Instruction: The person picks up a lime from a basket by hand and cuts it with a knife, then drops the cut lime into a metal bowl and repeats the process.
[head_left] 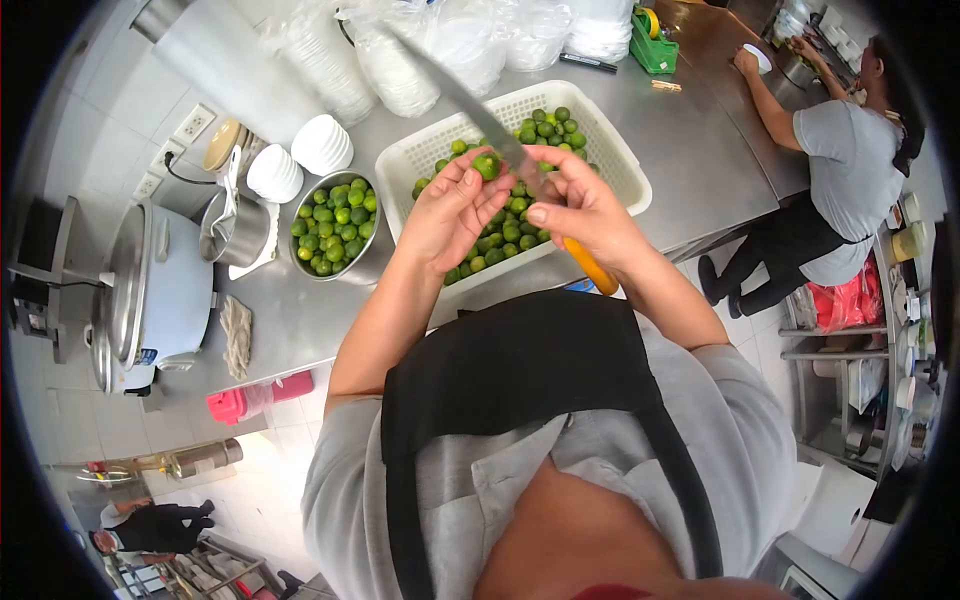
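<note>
Bright overall; washed-out floor (283, 470); fisheye-bent edges; black corners

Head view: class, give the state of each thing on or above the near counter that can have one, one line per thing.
Knife: gripped by the right hand, blade bare
Held lime: in the left hand; any cut is hard to tell
Basket: uncovered, partly filled with limes
Large pot: uncovered, full of limes
Small pot: uncovered, utensil inside
Rice cooker: lid on
Cloth: crumpled
White bowls: stacked
</note>
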